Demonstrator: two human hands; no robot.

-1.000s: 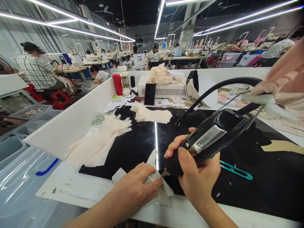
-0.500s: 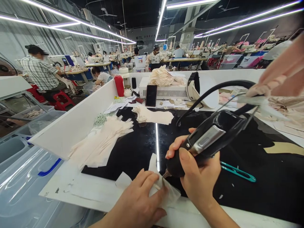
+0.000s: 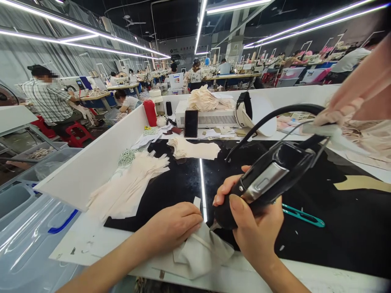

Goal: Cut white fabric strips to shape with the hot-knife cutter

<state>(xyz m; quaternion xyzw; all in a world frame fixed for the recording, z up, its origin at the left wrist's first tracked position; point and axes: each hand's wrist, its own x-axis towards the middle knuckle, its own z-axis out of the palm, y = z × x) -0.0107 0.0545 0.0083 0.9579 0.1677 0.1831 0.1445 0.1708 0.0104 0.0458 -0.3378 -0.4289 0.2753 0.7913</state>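
While the left hand (image 3: 171, 228) presses flat on the thin fabric piece (image 3: 201, 254), the right hand (image 3: 253, 228) is wrapped around the corded cutting tool (image 3: 262, 183) — the cloth seems soft, light, best pinned near its tip.

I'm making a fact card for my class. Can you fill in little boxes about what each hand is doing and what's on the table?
Left hand: presses flat on a small white fabric piece, fingers curled over it
Right hand: grips a black corded hand tool, its tip at the fabric
Beside the right hand: teal thread snips lying on the black table mat
Further back: pile of cream fabric pieces, red bottle, phone
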